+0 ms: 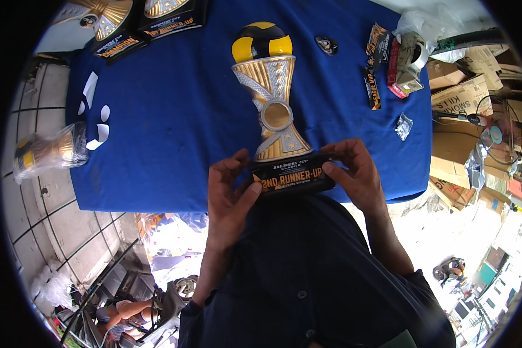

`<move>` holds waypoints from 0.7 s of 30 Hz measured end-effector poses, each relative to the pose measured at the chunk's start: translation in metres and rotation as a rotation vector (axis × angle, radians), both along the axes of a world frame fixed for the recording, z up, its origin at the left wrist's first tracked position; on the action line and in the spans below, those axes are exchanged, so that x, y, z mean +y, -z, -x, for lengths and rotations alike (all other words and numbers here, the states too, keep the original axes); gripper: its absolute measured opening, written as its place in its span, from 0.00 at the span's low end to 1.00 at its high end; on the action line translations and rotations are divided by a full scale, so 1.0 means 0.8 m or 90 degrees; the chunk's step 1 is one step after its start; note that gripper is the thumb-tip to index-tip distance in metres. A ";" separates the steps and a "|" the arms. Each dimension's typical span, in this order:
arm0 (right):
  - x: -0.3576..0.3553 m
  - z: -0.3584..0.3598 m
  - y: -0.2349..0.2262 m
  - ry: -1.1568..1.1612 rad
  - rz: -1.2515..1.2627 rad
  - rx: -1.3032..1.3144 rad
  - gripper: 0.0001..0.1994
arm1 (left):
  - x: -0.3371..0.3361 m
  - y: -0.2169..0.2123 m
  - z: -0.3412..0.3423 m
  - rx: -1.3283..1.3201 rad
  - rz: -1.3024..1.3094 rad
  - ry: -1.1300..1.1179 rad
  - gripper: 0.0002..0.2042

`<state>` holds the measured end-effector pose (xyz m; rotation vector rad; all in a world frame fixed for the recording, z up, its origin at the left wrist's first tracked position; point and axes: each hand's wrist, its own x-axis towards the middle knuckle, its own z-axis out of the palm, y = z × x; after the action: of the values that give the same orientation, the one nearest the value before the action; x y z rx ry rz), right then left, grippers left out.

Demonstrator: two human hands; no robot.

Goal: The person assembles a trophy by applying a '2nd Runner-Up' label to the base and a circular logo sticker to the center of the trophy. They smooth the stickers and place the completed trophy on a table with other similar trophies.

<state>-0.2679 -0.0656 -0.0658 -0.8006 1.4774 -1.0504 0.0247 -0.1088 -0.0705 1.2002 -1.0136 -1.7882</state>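
A gold and silver trophy with a black and yellow ball on top lies along the blue-covered table, its base toward me. The round gold recess in its middle is bare. A printed black and orange label covers the front of the black base. My left hand grips the base's left end, thumb at the label's left edge. At the other end, my right hand holds the base with its thumb on the label's upper right corner. Beyond the trophy's right side lies a dark round emblem.
Two similar trophies stand far left. White paper scraps and a plastic-wrapped trophy are at left. Far right are label strips, a red box, a tape roll and a small clear packet. Cardboard lies beyond.
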 end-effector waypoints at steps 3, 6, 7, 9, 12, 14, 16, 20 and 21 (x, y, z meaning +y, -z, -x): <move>-0.001 -0.002 -0.004 -0.001 -0.009 0.016 0.18 | 0.006 -0.011 0.012 -0.103 0.118 -0.053 0.24; -0.003 -0.007 -0.012 -0.002 -0.002 0.023 0.17 | 0.004 -0.025 0.014 -0.387 0.389 0.071 0.24; -0.003 -0.008 -0.014 -0.003 0.000 0.029 0.17 | 0.003 -0.026 0.014 -0.410 0.411 0.093 0.24; -0.004 -0.009 -0.017 -0.005 0.002 0.042 0.17 | 0.003 -0.029 0.013 -0.457 0.454 0.138 0.27; -0.003 -0.010 -0.017 -0.009 0.004 0.063 0.17 | 0.012 -0.037 0.018 -0.595 0.486 0.192 0.30; -0.004 -0.010 -0.021 -0.018 -0.017 0.065 0.16 | 0.015 -0.056 0.024 -0.635 0.452 0.220 0.26; -0.005 -0.010 -0.021 -0.019 -0.018 0.066 0.16 | 0.014 -0.061 0.025 -0.627 0.425 0.220 0.23; -0.003 -0.008 -0.016 -0.018 -0.002 0.079 0.17 | 0.009 -0.047 0.028 -0.574 0.428 0.155 0.16; -0.003 -0.007 -0.015 -0.020 -0.003 0.085 0.17 | 0.009 -0.043 0.029 -0.576 0.440 0.136 0.15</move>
<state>-0.2622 -0.0681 -0.0537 -0.9030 1.5738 -0.9852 0.0017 -0.1019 -0.0363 1.4587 -2.1095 -0.8057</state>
